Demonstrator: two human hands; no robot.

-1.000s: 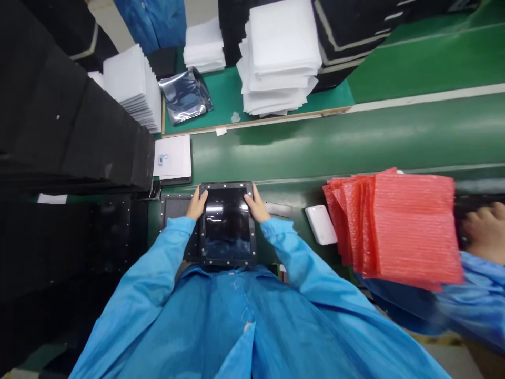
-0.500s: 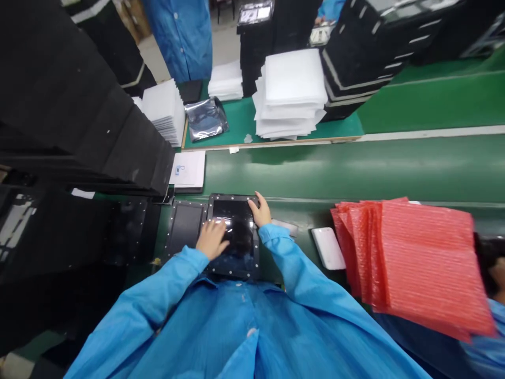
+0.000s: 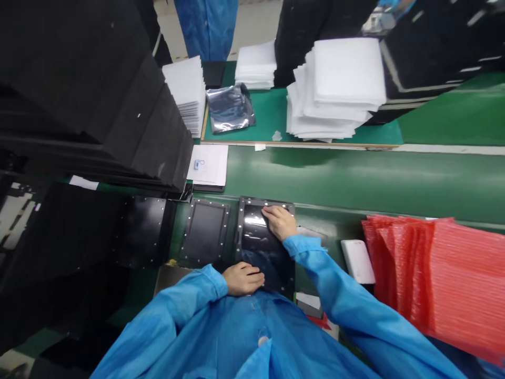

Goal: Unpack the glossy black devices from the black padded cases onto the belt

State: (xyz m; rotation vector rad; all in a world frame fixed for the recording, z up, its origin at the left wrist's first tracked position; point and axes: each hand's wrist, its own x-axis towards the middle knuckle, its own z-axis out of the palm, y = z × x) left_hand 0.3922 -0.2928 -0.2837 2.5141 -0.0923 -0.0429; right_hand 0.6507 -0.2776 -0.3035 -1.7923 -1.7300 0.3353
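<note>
the black rectangular panel with a glossy glass face and a frame dotted with pale studs [image 3: 265,248] lies flat on the green desk [image 3: 256,176], right up against the person's front, and both hands are on it. handling this glass well would seem to call for a light, even touch: fingertips flat rather than nails, pressure spread rather than poked at 1 spot, and 1 hand steadying the frame while the other works across the face. the long sleeves are best held clear of the glass so that cuffs do not smear it. as for where the panel sits against each grip, the left hand [image 3: 243,278] lies across its lower left part, fingers loosely extended over the glass and not clenched around anything that shows. the right hand [image 3: 281,222] is over the upper right part, fingers bent and pointing inward; its underside is hidden, so i cannot tell whether that grip is closed on something small. most of the glass shows between the 2 hands. a smaller black ribbed panel with a studded border [image 3: 205,231] lies just to the left, apart from both hands.
</note>
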